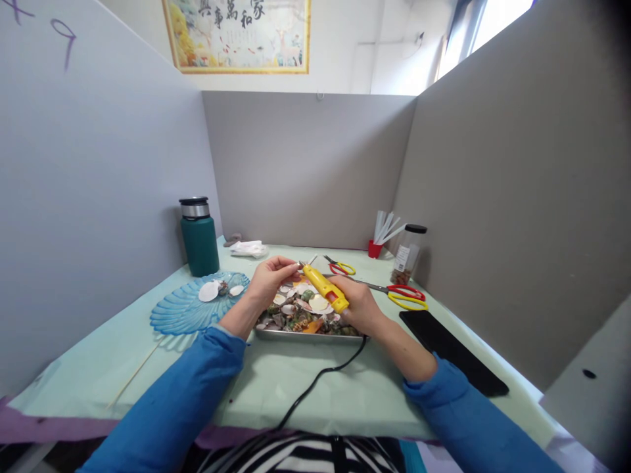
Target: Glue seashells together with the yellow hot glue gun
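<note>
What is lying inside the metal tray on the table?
Many seashells, white, green and brown, fill the metal tray. The left hand, pinching a small piece, and the right hand, holding a yellow glue gun, cover its far part; the tray floor is hidden.

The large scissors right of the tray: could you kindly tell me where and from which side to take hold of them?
Take the large scissors by their red-and-yellow loop handles, probably from above on the right. They lie flat on the table, handles at the right end, blades pointing left toward the right hand holding the glue gun.
</note>
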Tool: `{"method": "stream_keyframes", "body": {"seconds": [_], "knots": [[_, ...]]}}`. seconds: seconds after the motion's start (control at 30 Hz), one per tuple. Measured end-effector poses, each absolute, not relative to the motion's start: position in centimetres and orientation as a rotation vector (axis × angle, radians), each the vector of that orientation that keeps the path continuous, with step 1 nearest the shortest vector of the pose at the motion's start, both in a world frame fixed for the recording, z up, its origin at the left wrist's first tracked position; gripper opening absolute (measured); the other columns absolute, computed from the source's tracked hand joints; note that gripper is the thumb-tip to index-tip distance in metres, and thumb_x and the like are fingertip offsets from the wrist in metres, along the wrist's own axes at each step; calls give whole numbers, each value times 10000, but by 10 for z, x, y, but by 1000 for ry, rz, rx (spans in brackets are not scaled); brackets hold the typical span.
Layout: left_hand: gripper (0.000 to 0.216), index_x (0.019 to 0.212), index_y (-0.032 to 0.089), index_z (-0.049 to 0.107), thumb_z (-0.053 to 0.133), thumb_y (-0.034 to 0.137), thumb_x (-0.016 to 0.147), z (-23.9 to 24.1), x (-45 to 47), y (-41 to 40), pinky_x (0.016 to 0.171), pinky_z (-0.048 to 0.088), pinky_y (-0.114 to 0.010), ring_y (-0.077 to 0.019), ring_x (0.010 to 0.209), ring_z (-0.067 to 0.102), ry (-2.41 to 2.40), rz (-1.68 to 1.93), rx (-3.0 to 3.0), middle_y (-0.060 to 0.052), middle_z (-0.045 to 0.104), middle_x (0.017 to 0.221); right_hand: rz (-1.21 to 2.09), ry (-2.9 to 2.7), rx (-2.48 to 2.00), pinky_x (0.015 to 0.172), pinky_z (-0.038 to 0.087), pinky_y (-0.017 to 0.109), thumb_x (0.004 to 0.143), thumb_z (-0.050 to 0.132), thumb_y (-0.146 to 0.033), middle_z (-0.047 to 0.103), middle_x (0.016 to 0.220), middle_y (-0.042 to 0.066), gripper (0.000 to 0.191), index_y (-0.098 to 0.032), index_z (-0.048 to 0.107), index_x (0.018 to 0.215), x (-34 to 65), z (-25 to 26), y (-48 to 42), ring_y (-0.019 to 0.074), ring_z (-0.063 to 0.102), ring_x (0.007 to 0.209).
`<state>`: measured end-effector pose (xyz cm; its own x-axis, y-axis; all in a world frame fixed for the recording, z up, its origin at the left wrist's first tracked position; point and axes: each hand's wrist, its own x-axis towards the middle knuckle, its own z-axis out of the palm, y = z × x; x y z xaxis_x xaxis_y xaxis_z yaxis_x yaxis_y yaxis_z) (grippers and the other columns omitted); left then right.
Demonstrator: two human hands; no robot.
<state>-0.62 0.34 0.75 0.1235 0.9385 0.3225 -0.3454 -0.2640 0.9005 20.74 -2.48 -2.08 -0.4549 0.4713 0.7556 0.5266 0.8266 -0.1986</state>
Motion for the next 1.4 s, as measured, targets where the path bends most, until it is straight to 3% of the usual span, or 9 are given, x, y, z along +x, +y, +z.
{"method": "stream_keyframes", "body": {"seconds": [0.47,0.73,1.4], "knots": [[280,738,92,627,807,221,567,9,-8,4,614,534,-214,-100,570,644,660,1440,1189,-49,710,709,-113,-2089,-792,699,474,293,793,513,-167,666,952,76,237,-189,558,1024,207,-20,-26,201,626,828],[296,741,92,619,813,218,556,7,-7,5,611,537,-225,-105,557,643,664,1429,1159,-40,698,675,-61,-2126,-743,741,477,305,762,531,-142,658,992,75,308,-195,547,1065,208,-21,-24,203,618,871],[250,745,113,643,773,281,613,9,-7,3,618,518,-240,-116,576,630,751,1542,1436,-19,664,613,-129,-2066,-828,718,470,285,790,515,-155,670,989,75,244,-193,565,1027,207,-21,-23,202,629,860]]}}
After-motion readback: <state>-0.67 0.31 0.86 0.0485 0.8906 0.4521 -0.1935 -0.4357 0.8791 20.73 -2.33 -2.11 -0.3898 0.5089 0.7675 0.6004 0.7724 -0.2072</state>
